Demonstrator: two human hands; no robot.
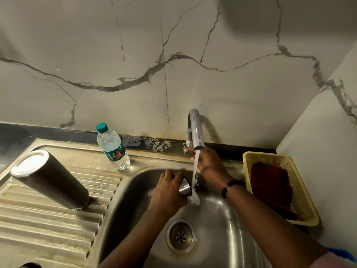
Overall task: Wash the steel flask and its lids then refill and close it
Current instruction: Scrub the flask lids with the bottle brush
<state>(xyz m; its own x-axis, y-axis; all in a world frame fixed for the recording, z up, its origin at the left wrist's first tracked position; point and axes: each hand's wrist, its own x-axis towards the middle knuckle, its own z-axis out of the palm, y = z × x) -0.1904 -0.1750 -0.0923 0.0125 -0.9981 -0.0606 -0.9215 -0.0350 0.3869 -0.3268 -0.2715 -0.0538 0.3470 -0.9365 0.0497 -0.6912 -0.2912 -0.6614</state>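
The steel flask (51,178) stands upright on the ribbed draining board at the left, its mouth showing white. Over the sink basin (218,225) my left hand (168,192) grips a small steel lid cup (185,187), tilted with its rim toward the falling water. Water runs from the tap spout (196,128) and strikes the cup's edge. My right hand (207,161) reaches behind the stream and holds the tap's small lever (185,148) at the base.
A plastic water bottle (113,147) with a teal cap stands on the sink's back rim. A yellow mesh basket (301,192) holding a dark red cloth (272,188) sits at the right against the wall. The drain (181,235) lies at the basin's centre.
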